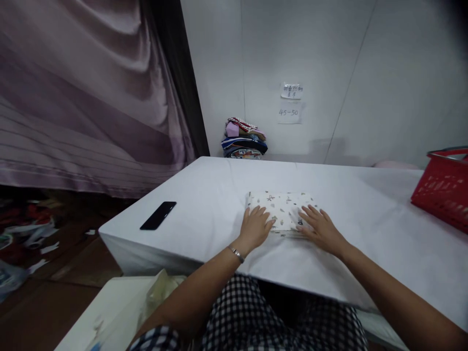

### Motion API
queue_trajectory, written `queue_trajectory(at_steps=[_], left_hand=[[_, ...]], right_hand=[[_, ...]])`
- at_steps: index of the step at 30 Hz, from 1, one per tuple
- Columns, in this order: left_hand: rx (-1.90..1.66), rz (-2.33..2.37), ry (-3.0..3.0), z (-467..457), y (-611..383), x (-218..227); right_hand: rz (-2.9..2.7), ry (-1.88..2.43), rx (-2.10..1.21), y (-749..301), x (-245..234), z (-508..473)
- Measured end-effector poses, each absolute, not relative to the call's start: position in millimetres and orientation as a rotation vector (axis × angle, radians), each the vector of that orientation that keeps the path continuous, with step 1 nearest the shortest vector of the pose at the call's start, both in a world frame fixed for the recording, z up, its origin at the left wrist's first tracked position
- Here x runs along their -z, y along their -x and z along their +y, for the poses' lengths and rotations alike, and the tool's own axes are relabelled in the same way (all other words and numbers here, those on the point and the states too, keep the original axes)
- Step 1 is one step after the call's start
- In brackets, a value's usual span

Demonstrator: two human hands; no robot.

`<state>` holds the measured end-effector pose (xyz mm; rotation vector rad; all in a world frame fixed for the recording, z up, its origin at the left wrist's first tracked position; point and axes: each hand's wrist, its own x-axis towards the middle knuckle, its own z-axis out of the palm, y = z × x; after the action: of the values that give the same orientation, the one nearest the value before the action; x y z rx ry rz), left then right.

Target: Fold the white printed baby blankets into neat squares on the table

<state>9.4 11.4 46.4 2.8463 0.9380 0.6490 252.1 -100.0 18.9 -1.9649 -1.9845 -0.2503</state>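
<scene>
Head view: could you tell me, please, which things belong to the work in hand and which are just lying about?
In hand: folded patterned cloth, with left hand and right hand flat on it; white table underneath.
Lying about: black phone near the table's left edge; red basket at right; pile of folded clothes by the wall; paper notes on the wall.

One folded patterned cloth point(281, 209) lies near the near edge of the table point(365, 195), under two hands: one left hand point(256, 225), one right hand point(320, 226). There is one black phone point(158, 215) by the left edge, one red basket point(444, 187) at the right edge and one pile of folded clothes point(244, 139) at the far edge. Two paper notes point(291, 91) hang on the wall.
</scene>
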Motion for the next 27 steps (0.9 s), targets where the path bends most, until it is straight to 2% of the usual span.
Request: queue_trajectory(at_steps=[9,13,17,23,27], left_hand=[[-0.341,1.061,-2.633,49,-24,-11],[-0.430,1.189,-2.418,62,-23,-13],[-0.575,1.368,-2.035,88,-31,-20],[-0.547,1.433,-1.538,127,-46,-31],[-0.468,1.248,-1.340,132,-45,-34]], right_hand=[[-1.988,2.021,-0.087,-228,5,-80],[-1.784,1.929,-0.127,-257,5,-73],[-1.364,2.055,-0.068,-299,6,-51],[-1.057,1.915,-0.368,-327,-1,-20],[-0.658,1.886,-0.919,-322,-18,-16]])
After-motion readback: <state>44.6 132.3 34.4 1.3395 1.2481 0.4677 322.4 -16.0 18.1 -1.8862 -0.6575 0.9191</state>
